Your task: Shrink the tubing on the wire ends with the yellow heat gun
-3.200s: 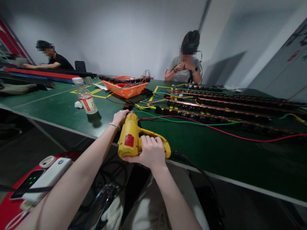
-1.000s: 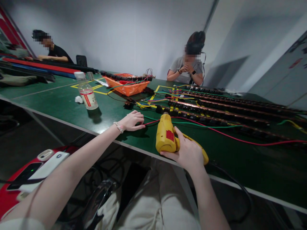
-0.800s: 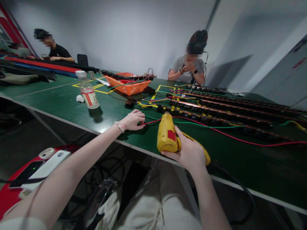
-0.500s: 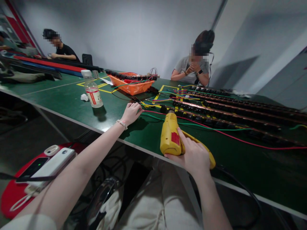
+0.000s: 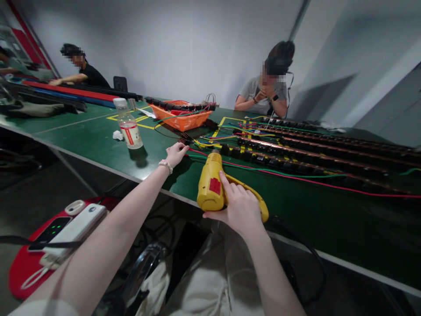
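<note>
My right hand (image 5: 241, 204) is wrapped round the handle of a yellow heat gun (image 5: 211, 182), its nozzle pointing away from me across the table. To the left, my left hand (image 5: 176, 154) pinches the ends of a red wire (image 5: 263, 170) and a green wire (image 5: 237, 166); its fingertips partly hide the grip. Both wires run off to the right along the table. Just beyond the nozzle lie long black strips with copper-coloured bars (image 5: 289, 151). Loose coloured wire ends (image 5: 205, 143) spread from the strips near my left hand.
An orange basket (image 5: 182, 120) holding black parts stands behind my left hand. A plastic bottle (image 5: 130, 129) and crumpled tissue (image 5: 117, 135) are at the left. Across the green table (image 5: 154, 153) sits a person (image 5: 259, 94); another person (image 5: 87, 72) works farther left. A red stool (image 5: 23, 267) bears a white device.
The heat gun has moved left with my right hand, closer to my left hand. My left hand has shifted slightly left with the wires. The far-left person has stretched an arm out.
</note>
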Demonstrator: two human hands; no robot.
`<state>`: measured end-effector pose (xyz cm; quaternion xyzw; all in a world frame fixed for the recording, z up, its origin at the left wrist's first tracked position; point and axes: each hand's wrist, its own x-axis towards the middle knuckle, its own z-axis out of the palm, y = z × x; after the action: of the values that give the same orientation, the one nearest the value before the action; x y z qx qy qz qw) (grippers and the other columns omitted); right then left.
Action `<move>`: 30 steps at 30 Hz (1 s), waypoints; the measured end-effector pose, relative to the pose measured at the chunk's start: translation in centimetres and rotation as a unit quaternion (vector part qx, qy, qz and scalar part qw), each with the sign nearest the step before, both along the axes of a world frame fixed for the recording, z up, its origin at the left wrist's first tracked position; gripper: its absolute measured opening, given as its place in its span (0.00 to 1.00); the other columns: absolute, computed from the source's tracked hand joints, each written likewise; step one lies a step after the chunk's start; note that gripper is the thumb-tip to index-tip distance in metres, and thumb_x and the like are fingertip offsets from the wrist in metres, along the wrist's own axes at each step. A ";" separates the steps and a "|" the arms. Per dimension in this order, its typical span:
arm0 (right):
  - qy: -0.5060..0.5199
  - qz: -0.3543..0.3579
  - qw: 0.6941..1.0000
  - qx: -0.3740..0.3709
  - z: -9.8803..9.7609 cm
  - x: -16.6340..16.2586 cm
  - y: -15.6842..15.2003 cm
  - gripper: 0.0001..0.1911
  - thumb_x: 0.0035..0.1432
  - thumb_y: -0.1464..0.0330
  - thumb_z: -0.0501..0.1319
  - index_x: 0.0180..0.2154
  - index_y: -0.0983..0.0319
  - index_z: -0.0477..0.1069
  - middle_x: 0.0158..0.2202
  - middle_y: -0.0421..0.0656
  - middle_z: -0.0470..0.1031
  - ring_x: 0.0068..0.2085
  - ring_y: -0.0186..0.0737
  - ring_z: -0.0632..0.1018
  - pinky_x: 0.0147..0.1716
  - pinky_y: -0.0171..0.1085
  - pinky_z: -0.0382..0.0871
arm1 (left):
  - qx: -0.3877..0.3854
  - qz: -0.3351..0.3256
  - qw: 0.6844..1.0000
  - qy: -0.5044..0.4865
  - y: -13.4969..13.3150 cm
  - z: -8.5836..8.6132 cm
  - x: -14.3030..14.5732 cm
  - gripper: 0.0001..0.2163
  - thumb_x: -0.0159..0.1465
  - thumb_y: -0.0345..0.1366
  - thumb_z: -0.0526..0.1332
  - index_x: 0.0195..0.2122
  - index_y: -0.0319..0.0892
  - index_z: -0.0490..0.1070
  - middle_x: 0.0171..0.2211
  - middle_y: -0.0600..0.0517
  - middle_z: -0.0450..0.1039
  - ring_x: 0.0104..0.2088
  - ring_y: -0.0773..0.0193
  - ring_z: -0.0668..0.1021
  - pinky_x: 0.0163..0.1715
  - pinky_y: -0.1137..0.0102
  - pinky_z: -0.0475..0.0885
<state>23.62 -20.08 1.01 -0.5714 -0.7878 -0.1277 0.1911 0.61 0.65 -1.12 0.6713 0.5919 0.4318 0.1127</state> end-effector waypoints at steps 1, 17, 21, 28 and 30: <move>-0.001 0.005 1.000 -0.002 0.0 -0.4 0.1 0.59 0.39 0.34 0.53 0.64 0.63 0.46 0.38 0.47 0.72 0.39 0.46 0.71 0.37 0.41 0.57 | -0.011 -0.005 1.000 -0.013 0.1 -0.1 -0.1 0.12 0.59 0.45 0.56 0.25 0.42 0.69 0.24 0.54 0.70 0.33 0.62 0.71 0.38 0.68 0.59; -0.013 0.060 0.998 0.017 -0.6 -6.1 1.4 0.58 0.43 0.34 0.47 0.64 0.65 0.45 0.33 0.44 0.68 0.35 0.44 0.68 0.36 0.43 0.54 | -0.015 -0.030 0.994 -0.107 1.6 -1.3 -1.1 0.15 0.53 0.48 0.59 0.25 0.40 0.72 0.21 0.53 0.70 0.25 0.67 0.68 0.26 0.73 0.60; -0.012 0.070 0.997 0.016 -0.7 -6.7 1.5 0.58 0.41 0.33 0.47 0.64 0.64 0.45 0.33 0.44 0.68 0.35 0.43 0.68 0.36 0.42 0.53 | -0.015 -0.040 0.991 -0.131 1.5 -0.9 -1.0 0.15 0.53 0.48 0.59 0.24 0.39 0.72 0.20 0.54 0.69 0.24 0.68 0.67 0.26 0.73 0.60; 0.007 0.073 0.997 -0.004 -0.4 -6.4 1.5 0.58 0.41 0.32 0.45 0.64 0.64 0.48 0.35 0.46 0.70 0.37 0.44 0.70 0.37 0.42 0.54 | -0.028 -0.055 0.982 -0.179 1.1 -0.6 -0.8 0.17 0.52 0.50 0.61 0.23 0.38 0.71 0.20 0.54 0.68 0.23 0.69 0.67 0.24 0.73 0.60; 0.009 0.072 0.997 -0.009 -0.3 -6.0 1.5 0.58 0.41 0.32 0.45 0.63 0.63 0.48 0.35 0.46 0.70 0.37 0.44 0.70 0.38 0.42 0.54 | -0.025 -0.056 0.983 -0.174 0.9 -0.5 -0.8 0.16 0.52 0.49 0.61 0.24 0.38 0.72 0.20 0.54 0.68 0.23 0.69 0.66 0.24 0.73 0.59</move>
<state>17.66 -18.55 0.67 -0.5157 -0.8265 -0.1017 0.2015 -0.19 1.59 -1.65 0.6151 0.5354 0.5197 0.2547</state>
